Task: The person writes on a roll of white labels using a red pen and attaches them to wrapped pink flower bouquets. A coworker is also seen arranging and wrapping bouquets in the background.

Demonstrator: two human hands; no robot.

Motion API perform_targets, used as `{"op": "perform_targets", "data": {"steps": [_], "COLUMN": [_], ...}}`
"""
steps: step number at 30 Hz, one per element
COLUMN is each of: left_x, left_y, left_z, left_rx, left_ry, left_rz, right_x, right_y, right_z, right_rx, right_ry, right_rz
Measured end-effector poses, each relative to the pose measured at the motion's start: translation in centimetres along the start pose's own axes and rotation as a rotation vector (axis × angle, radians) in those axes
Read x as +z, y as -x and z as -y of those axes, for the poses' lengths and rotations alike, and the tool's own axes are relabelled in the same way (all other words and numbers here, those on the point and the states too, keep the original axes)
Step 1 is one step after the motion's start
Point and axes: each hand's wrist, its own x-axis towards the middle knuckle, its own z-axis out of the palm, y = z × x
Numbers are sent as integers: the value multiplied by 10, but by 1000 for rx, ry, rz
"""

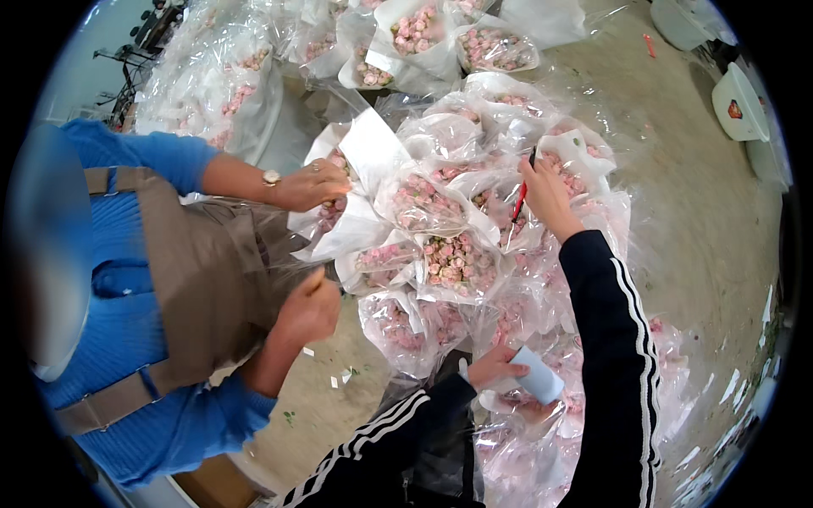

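Near the lower middle, my left hand [498, 368] is closed around a small pale blue rectangular block [539, 378], perhaps a stack of slips. Its exact kind is unclear. My right hand [546, 195] reaches out over the flowers, fingers wrapped round a thin red pen-like tool [518, 203] with a dark upper end. The tool points down at the wrapped bouquets. Below and between my hands lie many bouquets of small pink roses [458, 264] in white paper and clear film. One rose bouquet [423, 201] stands just left of the tool.
At left a person in a blue sweater and brown apron [190, 288] has one hand [315, 184] at a bouquet in white wrap [373, 148]. More wrapped bouquets [415, 30] fill the back. White tubs [739, 103] stand far right; paper scraps [730, 385] litter the floor.
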Motion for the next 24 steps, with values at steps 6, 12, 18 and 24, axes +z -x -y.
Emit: {"op": "perform_targets", "data": {"steps": [6, 12, 18, 24], "left_x": [44, 52, 45, 38], "left_y": [100, 224, 278, 271], "left_z": [-54, -52, -50, -79], "left_rx": [224, -3, -62, -136], "left_ry": [-503, -211, 197, -351], "left_rz": [215, 123, 86, 241], "right_x": [-132, -234, -248, -269], "right_y": [60, 253, 441, 442], "right_z": [52, 156, 325, 388], "right_rx": [357, 949, 1400, 1275], "right_ry": [-460, -568, -690, -582], "right_rz": [-199, -514, -442, -385]}}
